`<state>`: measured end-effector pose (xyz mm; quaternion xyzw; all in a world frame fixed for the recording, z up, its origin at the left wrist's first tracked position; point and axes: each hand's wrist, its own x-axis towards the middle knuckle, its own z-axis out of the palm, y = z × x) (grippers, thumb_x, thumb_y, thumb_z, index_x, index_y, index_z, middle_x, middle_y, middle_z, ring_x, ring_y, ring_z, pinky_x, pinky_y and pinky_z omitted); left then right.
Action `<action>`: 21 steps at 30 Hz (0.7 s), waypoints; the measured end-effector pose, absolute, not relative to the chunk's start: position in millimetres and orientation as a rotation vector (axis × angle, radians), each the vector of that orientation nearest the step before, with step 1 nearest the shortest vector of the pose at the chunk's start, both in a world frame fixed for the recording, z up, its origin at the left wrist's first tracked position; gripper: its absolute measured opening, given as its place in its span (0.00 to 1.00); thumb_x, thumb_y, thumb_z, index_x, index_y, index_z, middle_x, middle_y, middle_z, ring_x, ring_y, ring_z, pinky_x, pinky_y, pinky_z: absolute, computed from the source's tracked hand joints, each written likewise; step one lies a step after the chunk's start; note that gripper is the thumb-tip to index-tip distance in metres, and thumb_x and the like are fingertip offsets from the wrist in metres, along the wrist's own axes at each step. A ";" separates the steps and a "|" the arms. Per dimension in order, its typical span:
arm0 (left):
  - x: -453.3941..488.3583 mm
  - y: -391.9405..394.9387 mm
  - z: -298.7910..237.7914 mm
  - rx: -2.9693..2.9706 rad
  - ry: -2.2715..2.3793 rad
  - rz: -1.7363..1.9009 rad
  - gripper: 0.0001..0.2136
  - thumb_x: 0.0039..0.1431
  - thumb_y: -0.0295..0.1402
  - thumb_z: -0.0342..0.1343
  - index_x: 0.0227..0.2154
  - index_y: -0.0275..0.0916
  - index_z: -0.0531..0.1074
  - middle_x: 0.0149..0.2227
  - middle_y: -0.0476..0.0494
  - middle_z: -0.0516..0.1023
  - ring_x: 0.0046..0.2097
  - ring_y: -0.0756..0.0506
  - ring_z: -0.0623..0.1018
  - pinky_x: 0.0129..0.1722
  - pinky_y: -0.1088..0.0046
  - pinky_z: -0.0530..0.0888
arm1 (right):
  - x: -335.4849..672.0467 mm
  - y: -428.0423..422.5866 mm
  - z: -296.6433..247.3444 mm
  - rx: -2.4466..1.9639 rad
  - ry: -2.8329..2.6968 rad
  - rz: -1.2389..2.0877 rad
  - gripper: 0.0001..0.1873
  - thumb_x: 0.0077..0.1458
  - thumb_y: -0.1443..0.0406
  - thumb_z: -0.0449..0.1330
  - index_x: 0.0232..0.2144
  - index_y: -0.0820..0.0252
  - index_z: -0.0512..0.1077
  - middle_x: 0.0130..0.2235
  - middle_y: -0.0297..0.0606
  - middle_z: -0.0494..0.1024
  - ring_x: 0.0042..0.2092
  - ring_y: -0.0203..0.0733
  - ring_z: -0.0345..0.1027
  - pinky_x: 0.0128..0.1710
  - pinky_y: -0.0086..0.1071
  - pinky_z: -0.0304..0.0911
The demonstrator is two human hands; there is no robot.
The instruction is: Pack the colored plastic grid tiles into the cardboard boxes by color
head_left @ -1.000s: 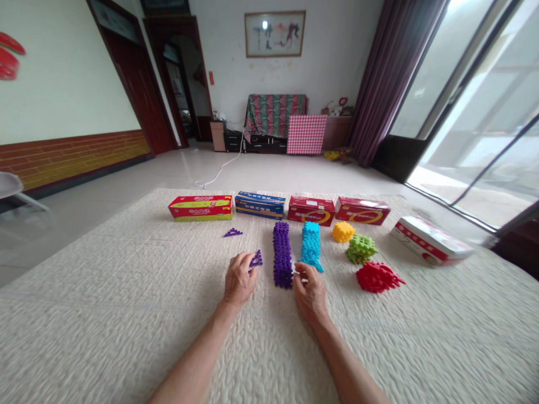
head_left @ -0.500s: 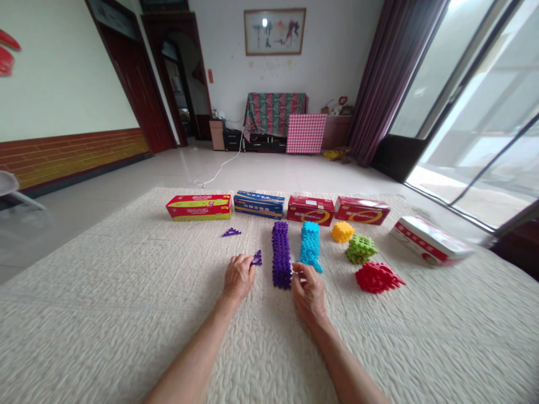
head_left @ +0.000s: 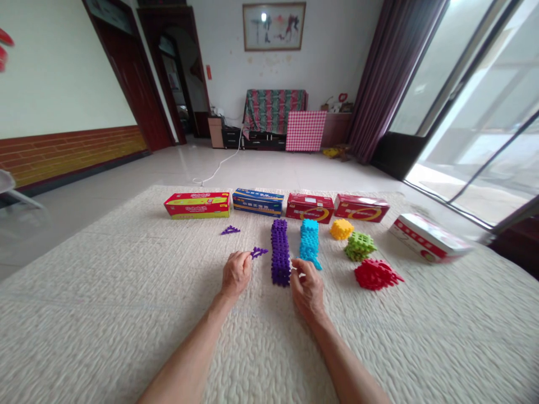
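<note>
My left hand pinches a small purple triangular piece by its near edge, just left of a long purple block row. My right hand rests with curled fingers at the near end of that purple row, touching it. A cyan block row lies right of the purple one. Another loose purple triangle lies farther back on the cream quilted mat.
Four flat boxes line the far edge: red-yellow, blue, red, red. A white-red box sits right. Yellow, green and red block clusters lie right of the rows.
The purple triangle in my left hand has tilted from upright to nearly flat. Both hands stay by the purple row; the view has shifted slightly.
</note>
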<state>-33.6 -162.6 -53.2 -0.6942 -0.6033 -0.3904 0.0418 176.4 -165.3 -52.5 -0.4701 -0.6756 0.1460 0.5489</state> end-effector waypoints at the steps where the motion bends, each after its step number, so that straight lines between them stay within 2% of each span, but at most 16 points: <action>1: -31.0 -163.8 -51.5 -2.174 -1.805 -1.231 0.13 0.64 0.29 0.44 0.36 0.36 0.74 0.32 0.40 0.77 0.37 0.44 0.75 0.39 0.68 0.71 | 175.9 -166.7 -50.3 -1.104 -1.614 0.347 0.11 0.55 0.70 0.52 0.39 0.60 0.72 0.36 0.40 0.75 0.32 0.37 0.69 0.28 0.29 0.66; 5: -13.5 -173.3 -43.2 -2.404 -1.614 -1.322 0.12 0.65 0.30 0.45 0.37 0.37 0.75 0.34 0.42 0.79 0.38 0.47 0.77 0.39 0.73 0.73 | 173.4 -172.4 -42.2 -1.052 -1.696 0.315 0.11 0.58 0.67 0.54 0.43 0.58 0.71 0.40 0.41 0.74 0.39 0.41 0.70 0.38 0.35 0.68; 8: -3.4 -179.4 -39.6 -2.536 -1.496 -1.353 0.11 0.65 0.29 0.46 0.38 0.36 0.75 0.34 0.41 0.79 0.38 0.46 0.76 0.39 0.70 0.73 | 173.1 -175.1 -39.8 -1.023 -1.743 0.309 0.11 0.58 0.67 0.54 0.42 0.57 0.72 0.40 0.41 0.74 0.42 0.42 0.69 0.43 0.37 0.66; 15: -2.6 -182.6 -43.2 -2.629 -1.436 -1.252 0.09 0.63 0.27 0.49 0.40 0.36 0.75 0.34 0.42 0.79 0.37 0.44 0.75 0.40 0.66 0.73 | 179.6 -179.9 -41.1 -1.066 -1.828 0.416 0.08 0.54 0.70 0.56 0.37 0.58 0.73 0.35 0.38 0.74 0.38 0.41 0.69 0.40 0.34 0.64; 21: -0.3 -187.9 -43.5 -2.634 -1.436 -1.099 0.10 0.64 0.28 0.48 0.42 0.35 0.74 0.34 0.41 0.78 0.39 0.43 0.75 0.41 0.65 0.74 | 182.5 -183.0 -41.8 -1.117 -1.855 0.446 0.10 0.53 0.71 0.55 0.37 0.58 0.71 0.34 0.37 0.73 0.37 0.41 0.68 0.38 0.33 0.63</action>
